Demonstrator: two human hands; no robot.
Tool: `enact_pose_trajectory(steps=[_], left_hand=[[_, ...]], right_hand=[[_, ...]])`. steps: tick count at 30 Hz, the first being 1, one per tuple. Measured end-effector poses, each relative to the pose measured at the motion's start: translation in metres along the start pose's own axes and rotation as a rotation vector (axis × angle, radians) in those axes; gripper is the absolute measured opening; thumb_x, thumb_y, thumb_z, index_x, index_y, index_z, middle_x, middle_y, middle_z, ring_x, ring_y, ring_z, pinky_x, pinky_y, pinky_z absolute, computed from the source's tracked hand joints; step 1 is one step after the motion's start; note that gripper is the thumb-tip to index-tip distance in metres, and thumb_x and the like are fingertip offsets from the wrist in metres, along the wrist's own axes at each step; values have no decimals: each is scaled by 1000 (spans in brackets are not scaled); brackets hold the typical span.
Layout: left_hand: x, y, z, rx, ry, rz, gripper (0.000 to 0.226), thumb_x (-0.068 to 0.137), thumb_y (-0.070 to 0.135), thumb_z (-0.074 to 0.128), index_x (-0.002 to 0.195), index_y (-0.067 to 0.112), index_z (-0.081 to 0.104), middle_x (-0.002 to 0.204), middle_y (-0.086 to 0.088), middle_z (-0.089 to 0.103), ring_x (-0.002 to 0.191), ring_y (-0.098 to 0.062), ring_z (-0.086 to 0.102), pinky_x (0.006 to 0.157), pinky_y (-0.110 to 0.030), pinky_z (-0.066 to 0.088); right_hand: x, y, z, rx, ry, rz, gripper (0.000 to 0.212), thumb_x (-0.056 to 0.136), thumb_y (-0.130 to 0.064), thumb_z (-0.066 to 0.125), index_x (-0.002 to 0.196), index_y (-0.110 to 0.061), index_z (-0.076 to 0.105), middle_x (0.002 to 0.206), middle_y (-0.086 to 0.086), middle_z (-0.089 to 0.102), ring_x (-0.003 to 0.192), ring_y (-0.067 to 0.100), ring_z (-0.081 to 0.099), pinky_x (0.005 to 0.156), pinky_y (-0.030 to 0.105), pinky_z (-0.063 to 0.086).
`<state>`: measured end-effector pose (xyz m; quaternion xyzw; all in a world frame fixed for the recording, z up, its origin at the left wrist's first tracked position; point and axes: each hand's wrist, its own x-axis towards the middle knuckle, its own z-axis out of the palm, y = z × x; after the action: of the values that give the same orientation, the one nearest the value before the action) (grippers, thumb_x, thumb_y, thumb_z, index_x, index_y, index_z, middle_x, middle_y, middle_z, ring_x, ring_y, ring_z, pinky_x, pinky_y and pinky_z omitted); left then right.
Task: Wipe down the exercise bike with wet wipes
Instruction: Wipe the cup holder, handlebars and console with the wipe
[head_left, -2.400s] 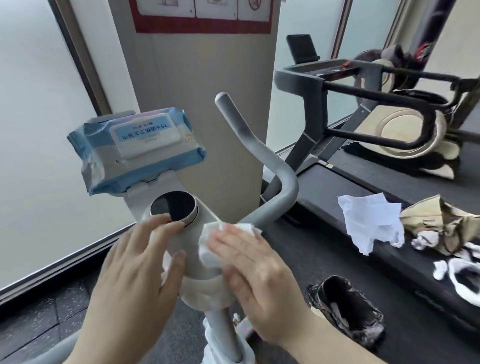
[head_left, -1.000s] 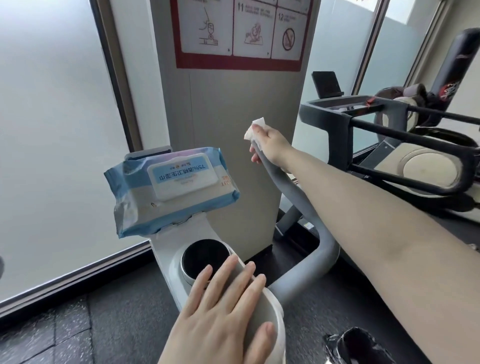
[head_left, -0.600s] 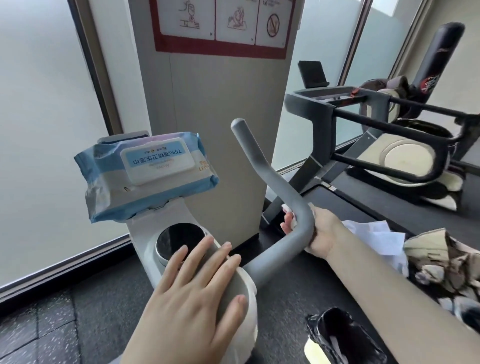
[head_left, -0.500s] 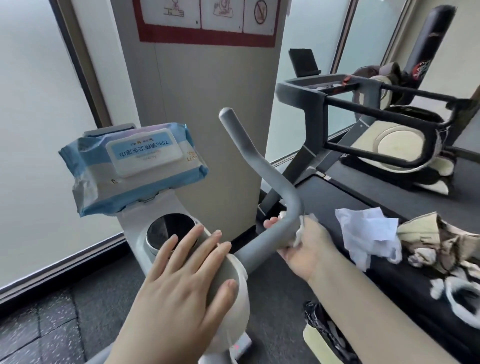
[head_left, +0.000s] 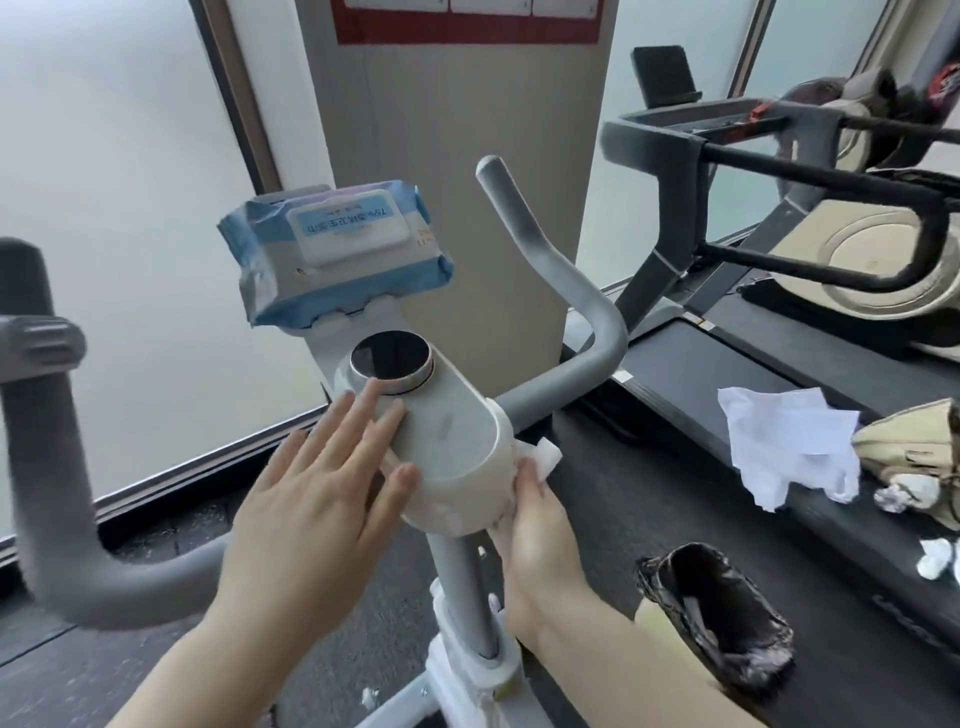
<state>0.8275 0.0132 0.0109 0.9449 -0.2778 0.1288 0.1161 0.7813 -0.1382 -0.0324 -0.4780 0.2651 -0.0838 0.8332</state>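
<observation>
Head view, looking down over my own arms: my left hand (head_left: 322, 483) lies flat and open on the white console housing (head_left: 447, 441) of the exercise bike, fingers spread and gripping nothing, fingertips just short of the round black display (head_left: 390, 361). My right hand (head_left: 540, 525) is closed around a white wet wipe (head_left: 543, 456), pressing it against the right side of that housing, just below where the right grey handlebar (head_left: 561, 291) joins. A crumpled corner of the wipe pokes out above my fingers. The blue pack of wet wipes (head_left: 340, 254) sits on the holder above the display, its lid shut. The left handlebar (head_left: 47, 441) curves up at the left edge, blurred. To the right, on the treadmill belt (head_left: 727, 379), lie a used white wipe (head_left: 789, 447) and other crumpled scraps. A bin lined with a black bag (head_left: 717, 639) stands near my right forearm.
</observation>
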Motion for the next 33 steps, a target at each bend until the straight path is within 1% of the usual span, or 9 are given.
enact_pose_trajectory(steps=[5,10,13,15,18,22,24,28,33], left_hand=[[-41,-17,-5,168,44,-190,56,95,55,30,139,26,51,140,7,55,129,-17,52,99,-30,31],[-38,-3,-4,146,100,-312,48,94,54,27,123,34,61,119,14,67,107,-17,63,83,-33,39],[-38,0,-4,129,101,-330,51,94,55,23,124,35,60,118,13,67,107,-18,63,83,-33,40],[-38,-1,-3,121,85,-339,54,94,56,20,128,36,57,122,13,66,111,-17,61,86,-34,40],[-37,-1,-2,115,112,-337,54,94,56,22,127,35,59,121,13,66,110,-17,62,86,-34,40],[-39,-3,2,110,156,-311,50,94,55,28,121,32,63,113,11,70,101,-20,66,82,-34,41],[-38,-6,2,123,160,-287,48,94,54,29,118,31,64,108,9,71,94,-23,67,79,-35,42],[-38,-7,3,132,174,-277,46,95,54,30,114,30,64,106,8,71,92,-25,66,77,-35,39],[-39,-5,1,128,144,-289,51,94,55,24,115,28,61,109,5,70,98,-26,62,80,-36,35]], right_hand=[[-10,14,-3,-89,45,-64,33,103,-40,36,111,-26,64,100,-7,73,98,9,66,94,30,47],[-28,17,-30,-338,193,-453,32,99,-32,47,86,-12,69,69,-5,68,65,-1,59,65,15,46],[-15,9,-30,-406,331,-811,27,99,-11,51,121,-13,66,115,-2,70,106,2,62,91,18,49],[-4,13,-12,-492,263,-1018,37,96,0,46,129,-11,59,132,3,60,126,9,53,104,26,43],[-2,35,12,-602,146,-1190,40,97,-1,36,132,-3,55,145,9,46,140,20,37,114,41,33],[-4,63,-2,-1051,-156,-1557,42,96,-2,42,137,-6,50,147,5,44,142,19,34,116,44,26],[10,62,-18,-1299,-82,-1670,44,98,-5,42,141,-13,47,149,0,41,143,14,30,118,42,21],[25,28,-14,-1446,-31,-1786,46,98,-11,46,144,-16,44,150,-2,39,142,16,31,118,43,17],[25,-20,33,-1237,-62,-1561,33,94,-22,46,115,-12,69,121,2,68,113,22,62,96,43,47]])
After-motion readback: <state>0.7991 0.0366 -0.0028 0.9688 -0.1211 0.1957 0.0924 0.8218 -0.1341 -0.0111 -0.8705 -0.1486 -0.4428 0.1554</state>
